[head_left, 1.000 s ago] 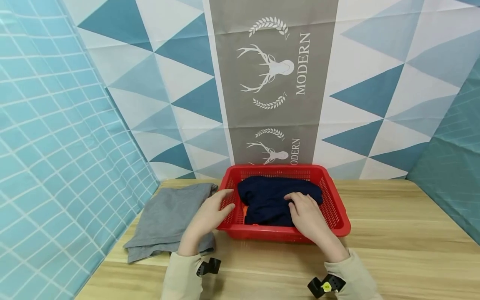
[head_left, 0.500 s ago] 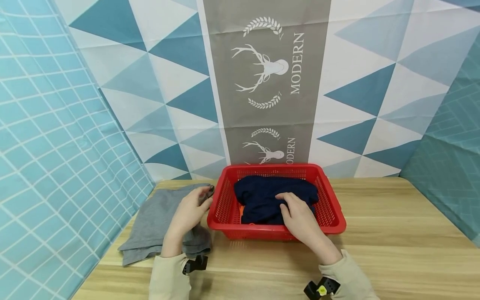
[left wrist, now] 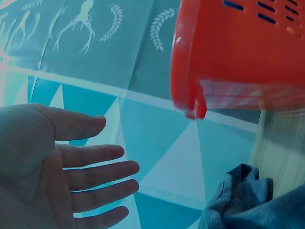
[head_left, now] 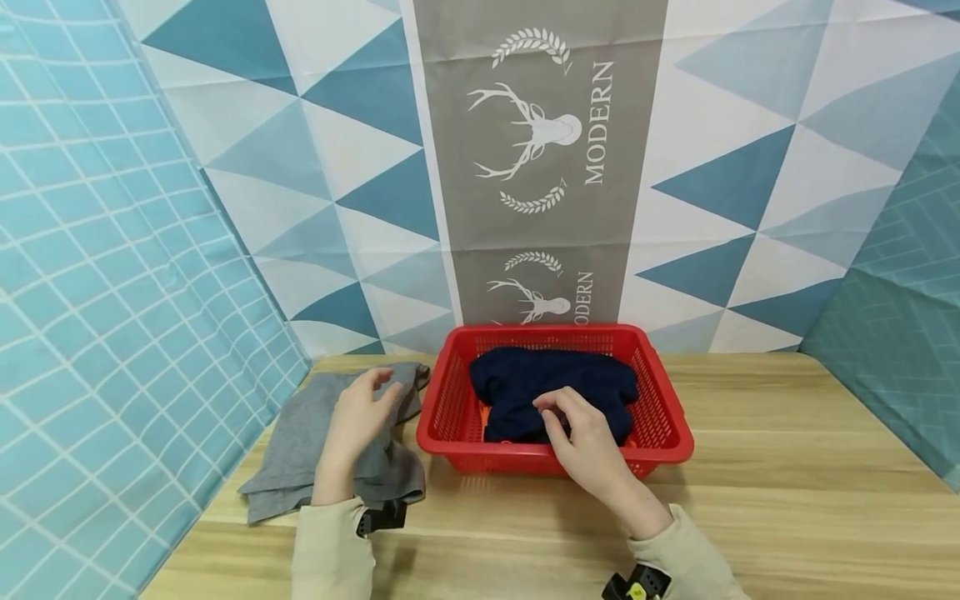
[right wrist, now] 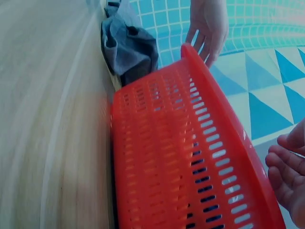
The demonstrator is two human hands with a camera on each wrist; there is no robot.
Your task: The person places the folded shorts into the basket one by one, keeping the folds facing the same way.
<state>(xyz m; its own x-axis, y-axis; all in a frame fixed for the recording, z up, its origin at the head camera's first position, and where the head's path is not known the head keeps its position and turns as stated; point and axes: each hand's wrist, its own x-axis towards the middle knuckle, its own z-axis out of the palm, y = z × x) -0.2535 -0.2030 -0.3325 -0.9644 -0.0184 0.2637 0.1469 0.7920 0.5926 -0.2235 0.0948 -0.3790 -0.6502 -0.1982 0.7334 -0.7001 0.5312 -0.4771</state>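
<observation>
My left hand (head_left: 357,418) is held over a folded grey cloth garment (head_left: 298,437) on the table, left of the basket. In the left wrist view its fingers (left wrist: 102,172) are straight and spread, with nothing in them. My right hand (head_left: 591,446) hovers above the front rim of a red plastic basket (head_left: 487,458). Its fingers bend loosely, and the right wrist view shows nothing between them. Inside the basket lies a bunched dark navy cloth garment (head_left: 536,375), partly hidden behind the right hand. A bit of orange (head_left: 483,413) peeks out at its left edge.
The basket stands near the back of a wooden table (head_left: 780,467), close to a patterned wall sheet (head_left: 555,200). A blue tiled-print sheet (head_left: 135,275) hangs along the left side. Another teal sheet (head_left: 900,350) borders the right.
My left hand has moved left, from the basket's left rim to over the grey garment. The right hand has shifted slightly left and toward me. Basket and garments look much the same.
</observation>
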